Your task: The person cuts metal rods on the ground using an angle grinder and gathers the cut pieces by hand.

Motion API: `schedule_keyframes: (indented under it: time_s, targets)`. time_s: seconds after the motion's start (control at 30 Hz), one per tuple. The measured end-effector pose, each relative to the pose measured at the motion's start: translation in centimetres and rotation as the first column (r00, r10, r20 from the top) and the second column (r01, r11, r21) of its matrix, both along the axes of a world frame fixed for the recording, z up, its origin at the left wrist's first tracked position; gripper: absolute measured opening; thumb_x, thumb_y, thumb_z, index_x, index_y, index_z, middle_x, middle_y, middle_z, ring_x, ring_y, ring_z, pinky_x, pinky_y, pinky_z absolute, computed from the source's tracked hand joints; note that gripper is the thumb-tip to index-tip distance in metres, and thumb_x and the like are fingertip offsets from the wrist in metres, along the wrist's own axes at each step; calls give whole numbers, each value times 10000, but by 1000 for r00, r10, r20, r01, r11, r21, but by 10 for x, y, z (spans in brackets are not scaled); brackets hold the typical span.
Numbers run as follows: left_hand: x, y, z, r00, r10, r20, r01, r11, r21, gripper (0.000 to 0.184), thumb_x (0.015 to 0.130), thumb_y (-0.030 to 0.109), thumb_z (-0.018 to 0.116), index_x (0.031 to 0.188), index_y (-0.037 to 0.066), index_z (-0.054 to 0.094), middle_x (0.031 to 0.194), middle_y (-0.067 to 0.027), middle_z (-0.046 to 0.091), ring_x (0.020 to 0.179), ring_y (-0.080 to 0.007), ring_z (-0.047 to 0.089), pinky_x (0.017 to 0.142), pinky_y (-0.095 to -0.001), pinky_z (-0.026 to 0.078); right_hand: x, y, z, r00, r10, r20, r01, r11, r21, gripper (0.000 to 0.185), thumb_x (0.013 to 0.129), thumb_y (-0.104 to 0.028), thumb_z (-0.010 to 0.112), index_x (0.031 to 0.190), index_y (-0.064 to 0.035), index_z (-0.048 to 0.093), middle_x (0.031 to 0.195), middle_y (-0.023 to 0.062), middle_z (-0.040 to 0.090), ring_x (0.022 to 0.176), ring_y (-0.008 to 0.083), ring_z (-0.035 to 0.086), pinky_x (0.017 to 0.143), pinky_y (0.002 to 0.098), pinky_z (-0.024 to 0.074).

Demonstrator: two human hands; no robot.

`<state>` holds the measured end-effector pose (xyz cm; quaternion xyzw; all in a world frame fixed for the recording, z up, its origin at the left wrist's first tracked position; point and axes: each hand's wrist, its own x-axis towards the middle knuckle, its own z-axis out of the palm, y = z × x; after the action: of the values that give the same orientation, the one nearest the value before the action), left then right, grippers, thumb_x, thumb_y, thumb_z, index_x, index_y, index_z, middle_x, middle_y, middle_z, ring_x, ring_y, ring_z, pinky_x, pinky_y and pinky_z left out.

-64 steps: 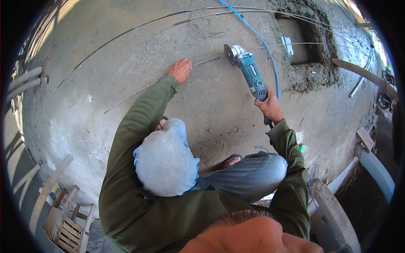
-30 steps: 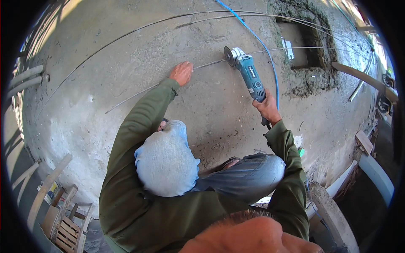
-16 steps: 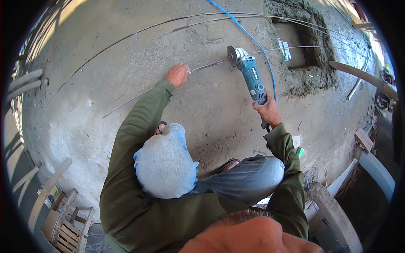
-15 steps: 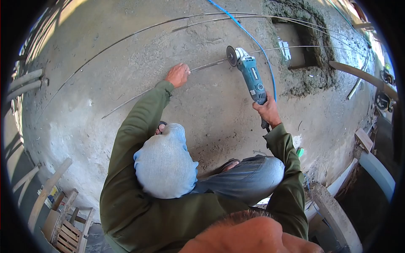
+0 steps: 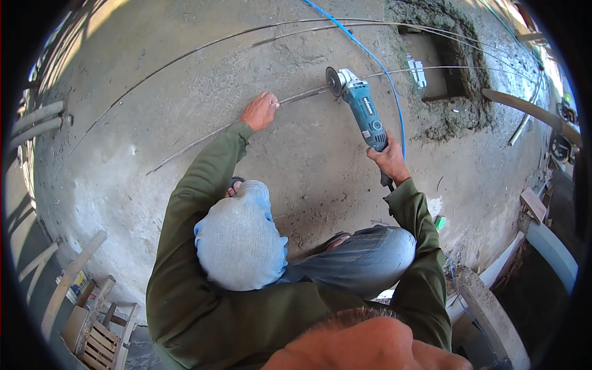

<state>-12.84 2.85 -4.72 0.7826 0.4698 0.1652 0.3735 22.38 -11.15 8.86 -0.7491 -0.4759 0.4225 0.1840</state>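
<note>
A thin metal rod (image 5: 196, 143) runs slantwise over the grey concrete floor, and my left hand (image 5: 261, 111) is closed round it left of the grinder. My right hand (image 5: 390, 158) grips the rear of a teal angle grinder (image 5: 364, 110), beside its cord. The grinder's round disc (image 5: 333, 81) is at the rod's line, right of my left hand; whether it touches the rod cannot be told. Rod continues beyond the disc toward the right.
Long curved rods (image 5: 203, 47) and a blue cable (image 5: 364, 48) cross the floor ahead. At the upper right, rough wet mortar surrounds a rectangular pit (image 5: 441, 61). A wooden pole (image 5: 530, 110) lies right; a slatted wooden crate (image 5: 102, 342) stands lower left.
The grinder and its disc have shifted slightly left with my right hand. My left hand stays on the rod, nearly in the same place.
</note>
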Motion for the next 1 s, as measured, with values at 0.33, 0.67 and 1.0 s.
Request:
schedule_keyframes:
  time_s: [0.33,0.67,1.0]
  targets:
    - [1,2,2,999,19,45,-19,1000,0,156,898,178,555,922,25,578,906,-152,576,871,-325,576,769,-415,453,2,-1,-3,1000,-8,-27,8,1000,3,460,661,-169,718,1043,33,561,787,57,571,691,145,522,647,298,453]
    - [1,1,4,999,35,34,-35,999,-14,164,905,178,559,931,19,587,904,-141,582,862,-317,582,762,-405,458,2,0,-1,1000,8,-15,-9,1000,-1,508,661,-170,718,1093,42,556,824,81,598,729,160,549,686,309,470]
    - [2,0,19,998,57,36,-56,998,-42,189,909,209,546,962,41,615,958,-149,592,916,-348,584,794,-430,463,0,0,6,998,25,53,-24,1000,-19,545,670,-181,709,1137,46,543,836,111,611,732,190,569,704,328,477]
